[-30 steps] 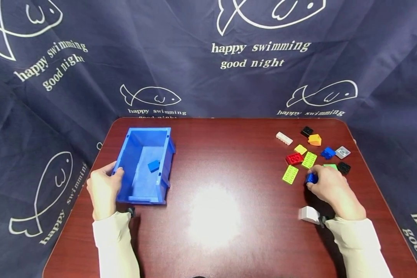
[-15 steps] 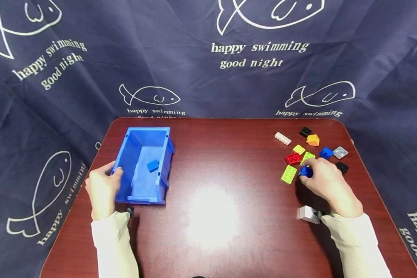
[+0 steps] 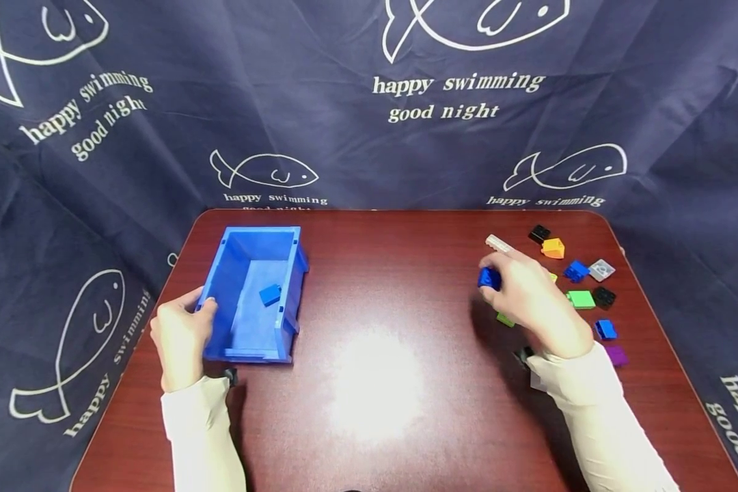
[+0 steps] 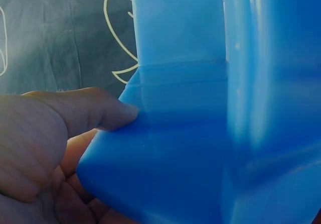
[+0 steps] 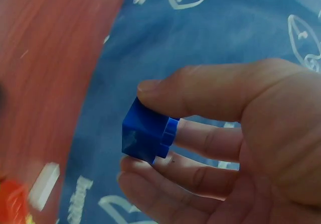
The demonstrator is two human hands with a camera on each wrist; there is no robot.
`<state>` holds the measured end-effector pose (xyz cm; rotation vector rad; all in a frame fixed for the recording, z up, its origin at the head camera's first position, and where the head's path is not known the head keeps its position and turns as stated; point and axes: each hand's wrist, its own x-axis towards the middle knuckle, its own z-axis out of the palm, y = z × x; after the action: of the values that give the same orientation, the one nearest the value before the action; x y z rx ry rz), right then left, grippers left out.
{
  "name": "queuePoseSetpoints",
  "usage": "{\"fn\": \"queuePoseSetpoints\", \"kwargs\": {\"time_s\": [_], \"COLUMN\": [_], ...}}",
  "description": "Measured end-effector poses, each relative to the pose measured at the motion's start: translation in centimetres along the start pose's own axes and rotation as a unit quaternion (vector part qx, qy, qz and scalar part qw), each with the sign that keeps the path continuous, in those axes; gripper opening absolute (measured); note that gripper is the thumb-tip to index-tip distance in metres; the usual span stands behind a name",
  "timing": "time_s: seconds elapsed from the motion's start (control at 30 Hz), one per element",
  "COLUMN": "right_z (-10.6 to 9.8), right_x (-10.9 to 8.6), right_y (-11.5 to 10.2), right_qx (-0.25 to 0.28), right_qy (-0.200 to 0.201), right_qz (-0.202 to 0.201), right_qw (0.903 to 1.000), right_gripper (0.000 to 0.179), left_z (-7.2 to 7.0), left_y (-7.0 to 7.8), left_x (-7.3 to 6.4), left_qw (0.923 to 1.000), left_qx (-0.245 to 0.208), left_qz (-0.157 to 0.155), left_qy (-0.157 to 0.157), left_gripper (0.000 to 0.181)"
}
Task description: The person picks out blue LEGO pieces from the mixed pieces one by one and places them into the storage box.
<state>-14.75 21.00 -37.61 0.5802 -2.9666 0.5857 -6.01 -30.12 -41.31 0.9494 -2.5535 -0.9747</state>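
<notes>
Thumb and fingers of my right hand [image 3: 531,301] pinch a blue toy brick [image 3: 489,278], raised above the table over the loose bricks. In the right wrist view the same blue brick [image 5: 145,131] shows its studs turned toward the palm. On the left, my left hand [image 3: 181,335] grips the near left wall of a blue plastic bin [image 3: 290,287]. The left wrist view shows the thumb [image 4: 118,114] lying over the wall of that bin [image 4: 170,158]. One blue brick [image 3: 270,294] lies on the bin's floor.
Loose bricks lie at the right: white [image 3: 497,242], black [image 3: 539,234], orange [image 3: 553,248], blue [image 3: 576,271], grey [image 3: 602,270], green [image 3: 581,299] and purple [image 3: 617,355]. A lime brick [image 3: 506,319] is partly hidden by my right hand. Dark printed cloth [image 3: 369,150] hangs behind the table.
My right hand has moved left and away from the right-hand bricks with the blue brick, uncovering green, blue and purple bricks. My left hand and the bin have stayed put.
</notes>
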Motion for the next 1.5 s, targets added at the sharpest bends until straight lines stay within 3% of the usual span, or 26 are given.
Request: {"fn": "queuePoseSetpoints", "kwargs": {"time_s": [0.27, 0.67, 0.97, 1.17, 1.5], "right_z": [0.7, 2.5, 3.4, 4.5, 6.2], "right_x": [3.1, 7.0, 9.7, 11.4, 13.0], "right_y": [-5.3, -13.3, -18.7, -21.7, -25.6], "right_qx": [0.011, 0.027, 0.026, 0.008, 0.028], "right_qy": [0.026, 0.006, -0.045, -0.080, -0.086], "right_qz": [-0.084, -0.198, -0.226, -0.256, -0.305], "right_qw": [0.9961, 0.9798, 0.9728, 0.9633, 0.9480], "right_gripper": [0.031, 0.023, 0.025, 0.025, 0.016], "left_z": [-0.1, 0.1, 0.1, 0.2, 0.2], "left_y": [-0.1, -0.3, -0.2, -0.3, -0.2], "left_x": [0.0, -0.6, -0.6, -0.4, -0.1], "left_qw": [1.0000, 0.9997, 0.9999, 0.9998, 1.0000], "left_qx": [-0.005, -0.011, -0.003, 0.000, -0.009], "left_qz": [-0.006, -0.020, 0.000, 0.011, 0.002], "left_qy": [-0.002, -0.002, 0.011, 0.016, 0.002], "left_gripper": [0.044, 0.043, 0.042, 0.041, 0.043]}}
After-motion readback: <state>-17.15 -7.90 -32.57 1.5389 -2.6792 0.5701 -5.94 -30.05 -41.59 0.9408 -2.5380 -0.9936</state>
